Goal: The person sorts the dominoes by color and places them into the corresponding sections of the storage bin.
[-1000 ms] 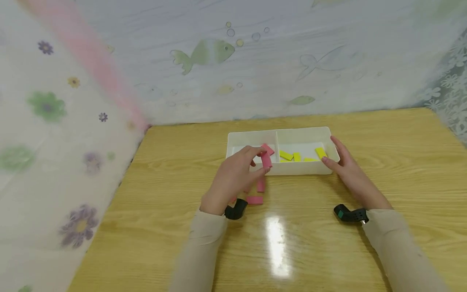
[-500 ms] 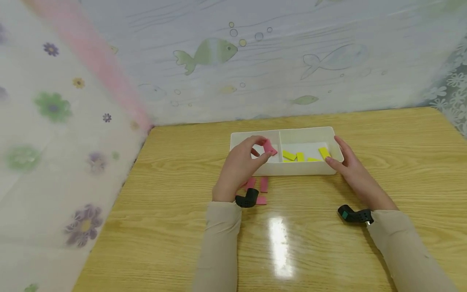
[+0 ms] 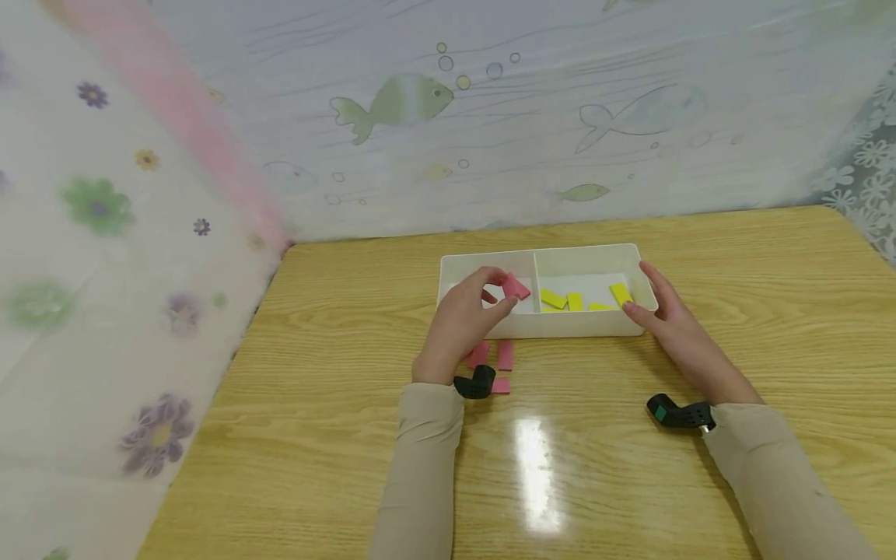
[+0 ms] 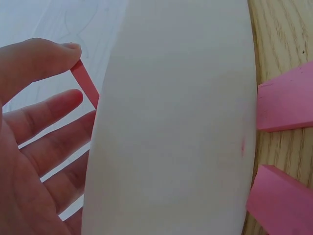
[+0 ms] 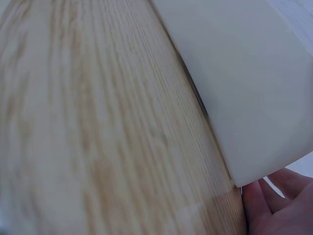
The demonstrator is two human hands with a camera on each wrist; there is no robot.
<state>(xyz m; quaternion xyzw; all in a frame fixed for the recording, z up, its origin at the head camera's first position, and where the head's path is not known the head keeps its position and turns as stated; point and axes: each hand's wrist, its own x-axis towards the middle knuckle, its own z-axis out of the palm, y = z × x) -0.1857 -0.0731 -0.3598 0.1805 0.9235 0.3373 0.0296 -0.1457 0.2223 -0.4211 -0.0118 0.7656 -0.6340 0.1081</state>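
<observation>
My left hand [image 3: 458, 319] reaches over the front wall of a white two-compartment box [image 3: 581, 325], into its left compartment. It pinches a pink block [image 3: 510, 285] between thumb and fingers. Another pink block [image 3: 523, 291] lies in that compartment, right at the held one. In the left wrist view, the held block's narrow edge shows under the thumb tip, and the box wall hides the rest. At the box's right end, my right hand [image 3: 675, 330] grips the corner, thumb at the front rim and fingers round the end wall. Several yellow blocks [image 3: 575, 302] lie in the right compartment.
Several pink blocks [image 3: 505, 355] lie on the wooden table [image 3: 315, 420] in front of the box, partly hidden by the left wrist and its black camera mount [image 3: 476, 383]. Behind the table's far edge stands a wall covering [image 3: 518, 171] with painted fish.
The left hand has moved the pink block from over the front rim down into the left compartment, beside the other pink block. The right hand keeps its grip on the box.
</observation>
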